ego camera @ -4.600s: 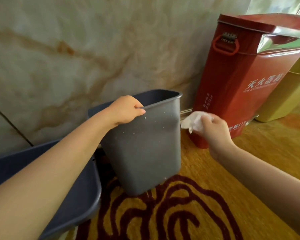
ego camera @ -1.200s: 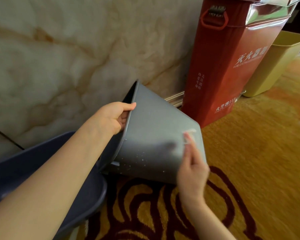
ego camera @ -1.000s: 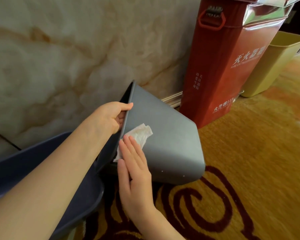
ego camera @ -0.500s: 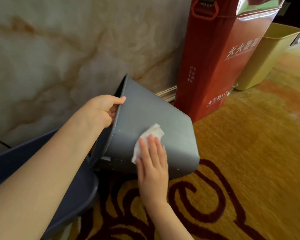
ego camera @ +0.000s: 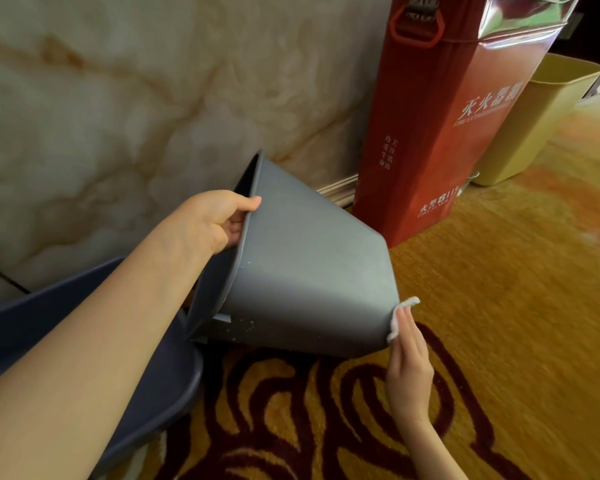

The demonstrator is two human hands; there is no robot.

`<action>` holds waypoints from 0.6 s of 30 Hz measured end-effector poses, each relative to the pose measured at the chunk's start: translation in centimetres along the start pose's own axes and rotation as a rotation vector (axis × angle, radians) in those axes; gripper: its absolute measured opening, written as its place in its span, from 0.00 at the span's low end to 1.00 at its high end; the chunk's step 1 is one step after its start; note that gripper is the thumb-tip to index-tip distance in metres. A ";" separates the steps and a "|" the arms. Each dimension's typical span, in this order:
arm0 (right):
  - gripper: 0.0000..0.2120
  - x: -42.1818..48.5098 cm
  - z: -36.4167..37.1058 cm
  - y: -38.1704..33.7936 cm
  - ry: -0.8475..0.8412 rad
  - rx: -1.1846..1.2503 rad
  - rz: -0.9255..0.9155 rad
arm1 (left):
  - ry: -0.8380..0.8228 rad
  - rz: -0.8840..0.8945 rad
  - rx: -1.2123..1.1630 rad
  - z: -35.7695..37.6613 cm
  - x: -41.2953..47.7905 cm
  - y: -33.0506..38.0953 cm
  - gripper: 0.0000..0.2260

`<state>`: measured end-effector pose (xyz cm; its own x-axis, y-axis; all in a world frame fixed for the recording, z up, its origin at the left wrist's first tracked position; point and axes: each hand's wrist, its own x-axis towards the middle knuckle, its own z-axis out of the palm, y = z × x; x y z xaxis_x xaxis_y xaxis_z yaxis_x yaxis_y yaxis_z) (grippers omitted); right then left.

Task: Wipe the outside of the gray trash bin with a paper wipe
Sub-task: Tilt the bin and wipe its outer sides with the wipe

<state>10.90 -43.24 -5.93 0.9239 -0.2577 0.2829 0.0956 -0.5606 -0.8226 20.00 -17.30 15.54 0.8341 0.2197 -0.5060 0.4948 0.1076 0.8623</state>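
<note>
bin: the gray bin (ego camera: 305,271) is tipped way over on its side, mouth toward the marble wall (ego camera: 118,116), base end out over the carpet (ego camera: 499,306), just left of the red box (ego camera: 440,116)

left hand: the left hand (ego camera: 215,220) is clamped over the bin's rim, thumb outside, fingers curled inside, holding the tilt

wipe: the paper wipe (ego camera: 400,315) sits right at the bin's bottom edge, mostly hidden behind it

right hand: the right hand (ego camera: 409,358) is flat, fingers together, pressing the wipe onto that bottom corner

step: looks like the end of a swipe down the side, rim to base

next: I'd guess lift the wipe back toward the rim, or roll the bin to hit the speckled patch (ego camera: 243,327) low near the rim

changed: half a second back the wipe was mid-side, now it's slid off to the base; left grip same

around: dark blue bin (ego camera: 84,323) under the left arm, yellow bin (ego camera: 534,123) past the red box
</note>
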 end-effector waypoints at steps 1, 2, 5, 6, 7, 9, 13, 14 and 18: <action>0.17 0.5 -0.1 0.0 0.040 0.032 0.150 | -0.007 0.009 0.013 -0.1 0.0 0.0 0.03; 0.15 1.1 -0.2 -0.2 0.072 0.086 0.317 | -0.020 0.021 0.035 -0.2 -0.1 0.1 0.03; 0.15 3.2 -0.8 -1.3 0.124 0.291 0.622 | -0.089 0.056 0.141 -0.5 -0.3 0.3 0.06; 0.15 3.6 -1.1 -1.9 0.116 0.303 0.627 | -0.125 0.052 0.179 -0.6 -0.3 0.4 0.06; 0.15 3.9 -1.3 -2.5 0.091 0.276 0.605 | -0.167 0.038 0.221 -0.8 -0.4 0.5 0.05; 0.16 4.0 -1.7 -3.0 0.028 0.207 0.526 | -0.241 0.005 0.254 -0.9 -0.5 0.7 0.03; 0.15 3.1 -2.1 -2.2 -0.032 0.137 0.419 | -0.132 0.074 0.013 0.4 0.7 0.6 0.10; 0.15 3.3 -2.2 -2.0 -0.035 0.130 0.424 | -0.088 0.096 -0.024 0.9 0.8 0.5 0.08; 0.17 5.0 -3.3 -2.6 0.035 0.100 0.416 | -0.090 0.197 -0.001 1.8 0.6 0.5 0.11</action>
<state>13.99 -45.67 -0.73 0.8780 -0.4737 -0.0678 -0.2457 -0.3248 -0.9133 21.20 -18.87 15.60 0.9332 0.1489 -0.3271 0.3197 0.0722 0.9448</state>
